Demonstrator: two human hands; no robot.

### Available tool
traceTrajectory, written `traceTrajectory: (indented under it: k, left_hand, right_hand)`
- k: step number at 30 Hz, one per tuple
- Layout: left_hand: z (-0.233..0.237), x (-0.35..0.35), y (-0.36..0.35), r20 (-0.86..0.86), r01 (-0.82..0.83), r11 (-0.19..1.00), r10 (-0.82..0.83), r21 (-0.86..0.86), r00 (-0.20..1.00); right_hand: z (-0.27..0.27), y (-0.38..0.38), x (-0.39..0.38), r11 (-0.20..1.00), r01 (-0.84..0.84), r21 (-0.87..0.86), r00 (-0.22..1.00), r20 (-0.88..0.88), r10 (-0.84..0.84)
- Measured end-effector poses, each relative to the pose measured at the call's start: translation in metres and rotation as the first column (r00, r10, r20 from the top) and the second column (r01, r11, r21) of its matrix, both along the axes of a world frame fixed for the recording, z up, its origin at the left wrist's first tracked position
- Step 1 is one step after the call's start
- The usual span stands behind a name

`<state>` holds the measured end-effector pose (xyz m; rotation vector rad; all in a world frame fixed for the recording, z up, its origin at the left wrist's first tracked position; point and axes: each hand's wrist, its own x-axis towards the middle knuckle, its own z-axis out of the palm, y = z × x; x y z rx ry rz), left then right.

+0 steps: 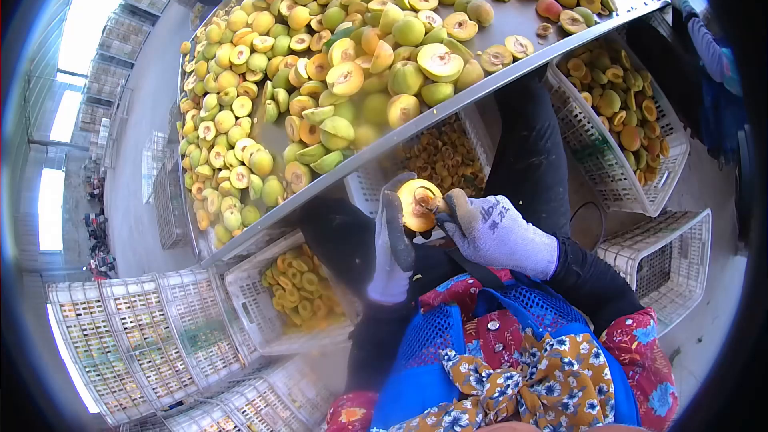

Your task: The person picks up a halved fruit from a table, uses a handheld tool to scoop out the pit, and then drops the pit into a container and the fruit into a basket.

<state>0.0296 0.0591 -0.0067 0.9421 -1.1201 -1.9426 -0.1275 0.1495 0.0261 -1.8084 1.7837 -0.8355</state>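
Note:
My left hand (390,234), in a white glove with a grey palm, is closed around a peach half (419,203). The cut orange face is turned up, with a brown hollow near its right side. My right hand (492,228), in a similar glove with dark writing on its back, is closed, and its fingertips meet the cut face at the hollow. Whatever those fingers hold is too small or hidden to name. Just beyond my hands, a metal table (512,26) bears many whole and halved peaches (346,78).
Below the table edge, a crate holds small brown pieces (448,152). White crates of peach halves stand at left (250,304) and right (576,124). An unfilled crate (684,260) lies at right; crates are stacked at lower left (136,336). Other people (716,56) work nearby.

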Motion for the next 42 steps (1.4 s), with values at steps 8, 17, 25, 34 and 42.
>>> traceTrajectory:
  k: [8,17,25,34,42]
  left_hand:
    - [-0.008,-0.014,0.005,0.273,-0.093,0.967,0.158,-0.238,0.949]
    - [0.004,-0.022,0.011,0.501,0.085,0.782,0.308,-0.618,0.809]
    - [-0.048,-0.009,-0.007,0.659,0.457,0.493,0.395,-0.74,0.64]
    - [-0.029,-0.029,-0.002,0.63,0.34,0.738,0.146,-0.583,0.763]
    - [-0.038,-0.021,-0.026,0.194,0.354,0.926,-0.325,-0.135,0.926]
  right_hand:
    - [-0.012,0.006,0.004,0.984,-0.112,0.14,0.993,-0.01,0.115]
    - [-0.025,0.008,0.0,0.945,-0.123,0.304,0.919,0.394,-0.008]
    - [-0.054,0.008,-0.009,0.816,-0.27,0.51,0.724,0.667,-0.177]
    - [-0.047,0.014,-0.013,0.676,-0.631,0.38,-0.189,0.77,-0.61]
    - [-0.072,0.011,-0.018,0.628,-0.778,-0.008,-0.577,0.406,-0.709]
